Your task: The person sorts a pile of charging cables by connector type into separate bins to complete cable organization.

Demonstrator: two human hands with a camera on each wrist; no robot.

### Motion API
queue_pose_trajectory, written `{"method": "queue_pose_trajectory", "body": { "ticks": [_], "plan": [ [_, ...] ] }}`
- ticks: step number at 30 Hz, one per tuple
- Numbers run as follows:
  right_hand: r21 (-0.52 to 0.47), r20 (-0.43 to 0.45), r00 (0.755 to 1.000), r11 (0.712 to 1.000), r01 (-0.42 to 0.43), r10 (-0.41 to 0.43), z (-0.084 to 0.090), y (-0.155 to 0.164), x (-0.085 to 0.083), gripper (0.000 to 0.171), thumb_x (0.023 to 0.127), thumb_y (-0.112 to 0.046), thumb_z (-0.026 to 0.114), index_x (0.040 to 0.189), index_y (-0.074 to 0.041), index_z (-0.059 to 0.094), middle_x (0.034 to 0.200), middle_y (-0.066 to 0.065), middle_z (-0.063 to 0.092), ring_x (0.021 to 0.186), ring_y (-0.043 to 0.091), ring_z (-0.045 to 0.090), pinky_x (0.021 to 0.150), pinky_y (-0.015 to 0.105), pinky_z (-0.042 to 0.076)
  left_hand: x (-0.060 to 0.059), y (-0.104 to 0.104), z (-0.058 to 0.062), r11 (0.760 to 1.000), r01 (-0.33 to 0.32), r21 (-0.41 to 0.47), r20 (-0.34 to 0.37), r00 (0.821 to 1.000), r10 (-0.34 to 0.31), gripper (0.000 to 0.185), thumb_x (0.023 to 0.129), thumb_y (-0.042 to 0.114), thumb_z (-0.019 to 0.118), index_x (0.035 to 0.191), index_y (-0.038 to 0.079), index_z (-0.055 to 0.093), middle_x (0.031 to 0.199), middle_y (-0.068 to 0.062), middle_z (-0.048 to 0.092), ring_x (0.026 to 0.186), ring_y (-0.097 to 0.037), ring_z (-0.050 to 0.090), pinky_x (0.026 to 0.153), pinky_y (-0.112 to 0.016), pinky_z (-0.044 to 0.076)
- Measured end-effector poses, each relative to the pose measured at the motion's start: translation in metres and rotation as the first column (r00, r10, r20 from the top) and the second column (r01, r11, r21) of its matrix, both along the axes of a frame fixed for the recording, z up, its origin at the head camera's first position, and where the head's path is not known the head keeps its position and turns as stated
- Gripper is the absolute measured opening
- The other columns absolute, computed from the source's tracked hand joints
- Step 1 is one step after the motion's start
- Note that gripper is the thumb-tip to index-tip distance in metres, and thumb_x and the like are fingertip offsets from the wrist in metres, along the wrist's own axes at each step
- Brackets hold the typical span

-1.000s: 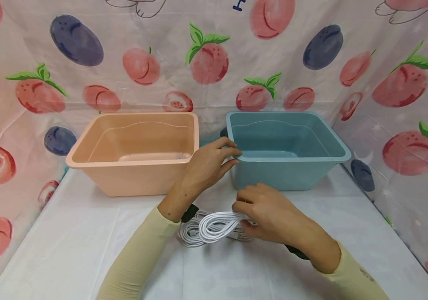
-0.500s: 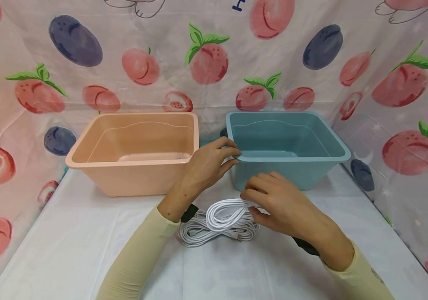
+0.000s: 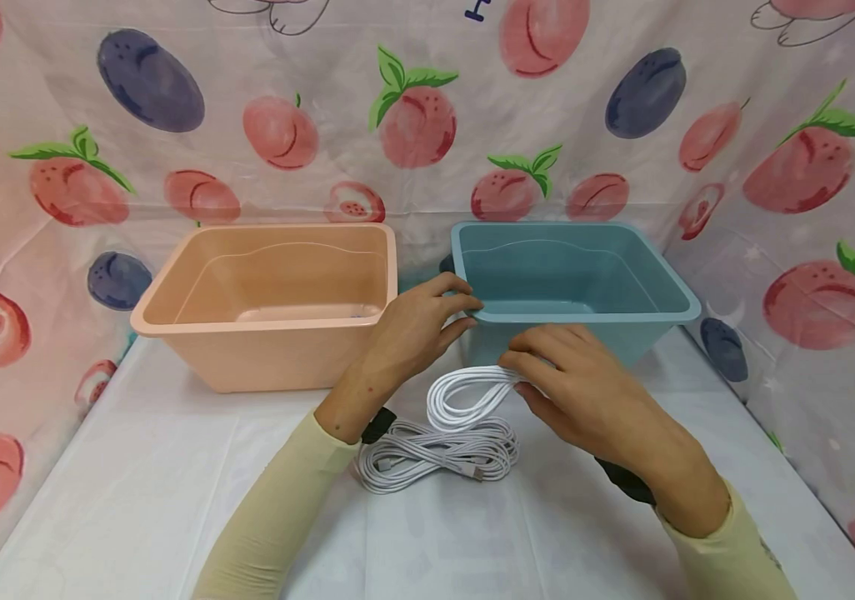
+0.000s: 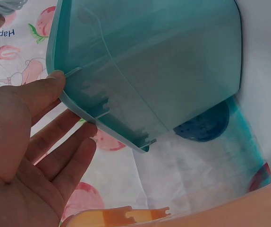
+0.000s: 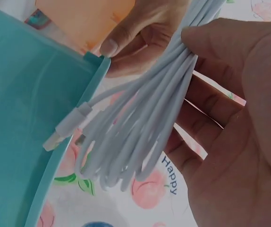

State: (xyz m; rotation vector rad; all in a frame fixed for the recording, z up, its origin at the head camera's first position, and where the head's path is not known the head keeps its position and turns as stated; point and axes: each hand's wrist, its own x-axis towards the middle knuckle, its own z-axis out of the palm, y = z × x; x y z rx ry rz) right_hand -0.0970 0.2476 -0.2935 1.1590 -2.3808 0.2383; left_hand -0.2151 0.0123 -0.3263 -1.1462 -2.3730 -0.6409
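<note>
My right hand (image 3: pixel 585 392) pinches a coiled white USB cable (image 3: pixel 468 396) between thumb and fingers, in front of the blue-green plastic bin (image 3: pixel 577 319). In the right wrist view, a plug end (image 5: pixel 69 124) of this cable dangles against the bin's rim. With thumb and fingertips, my left hand (image 3: pixel 420 329) pinches the near left corner of that bin's rim, clearly seen in the left wrist view (image 4: pixel 55 85). A second coiled white cable (image 3: pixel 435 454) lies on the white table below the held one, its connectors showing.
A peach-coloured bin (image 3: pixel 270 327) stands on the left of the table (image 3: pixel 135 467), close to my left forearm. Behind and at both sides hangs a fruit-printed cloth (image 3: pixel 337 100).
My right hand has lifted its cable off the other coil and carried it up and slightly right, toward the blue-green bin. The left hand has stayed at the bin's corner.
</note>
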Motion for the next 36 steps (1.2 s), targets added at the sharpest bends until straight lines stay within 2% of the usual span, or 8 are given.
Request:
{"method": "queue_pose_trajectory", "body": {
  "ticks": [13, 24, 29, 36],
  "plan": [
    [-0.034, -0.064, 0.997, 0.999, 0.036, -0.038, 0.004, 0.010, -0.005, 0.051, 0.081, 0.005, 0.087, 0.128, -0.002, 0.068, 0.123, 0.013, 0.065, 0.115, 0.035, 0.063, 0.098, 0.055, 0.053, 0.000, 0.000, 0.000, 1.000, 0.019, 0.016, -0.005, 1.000, -0.019, 0.022, 0.099, 0.023, 0.078, 0.120, 0.018, 0.082, 0.125, -0.001, 0.068, 0.106, -0.016, 0.071, 0.087, -0.030, 0.058],
    [-0.081, -0.113, 0.990, 0.994, 0.076, -0.085, 0.001, 0.017, -0.015, 0.055, 0.079, 0.011, 0.085, 0.130, -0.002, 0.068, 0.121, 0.016, 0.067, 0.116, 0.037, 0.063, 0.102, 0.057, 0.050, 0.000, 0.000, 0.000, 1.000, 0.019, 0.004, 0.016, 1.000, -0.019, 0.023, 0.100, 0.024, 0.077, 0.122, 0.018, 0.081, 0.127, -0.002, 0.067, 0.110, -0.018, 0.070, 0.090, -0.031, 0.058],
    [-0.101, -0.130, 0.987, 0.992, 0.081, -0.094, -0.002, 0.021, -0.022, 0.053, 0.080, 0.013, 0.083, 0.129, 0.000, 0.067, 0.121, 0.017, 0.067, 0.115, 0.038, 0.063, 0.101, 0.057, 0.050, 0.000, 0.000, 0.000, 1.000, 0.014, 0.008, 0.012, 1.000, -0.014, 0.022, 0.100, 0.023, 0.077, 0.121, 0.018, 0.082, 0.127, -0.002, 0.068, 0.110, -0.018, 0.071, 0.091, -0.032, 0.058],
    [-0.128, -0.115, 0.983, 0.983, 0.129, -0.144, -0.006, 0.031, -0.032, 0.047, 0.084, 0.014, 0.079, 0.128, 0.002, 0.067, 0.121, 0.017, 0.066, 0.116, 0.038, 0.062, 0.104, 0.054, 0.048, 0.001, 0.000, 0.000, 1.000, 0.003, -0.004, 0.012, 1.000, -0.003, 0.022, 0.100, 0.020, 0.077, 0.122, 0.018, 0.081, 0.127, -0.001, 0.068, 0.111, -0.018, 0.070, 0.091, -0.032, 0.058]
  ]
}}
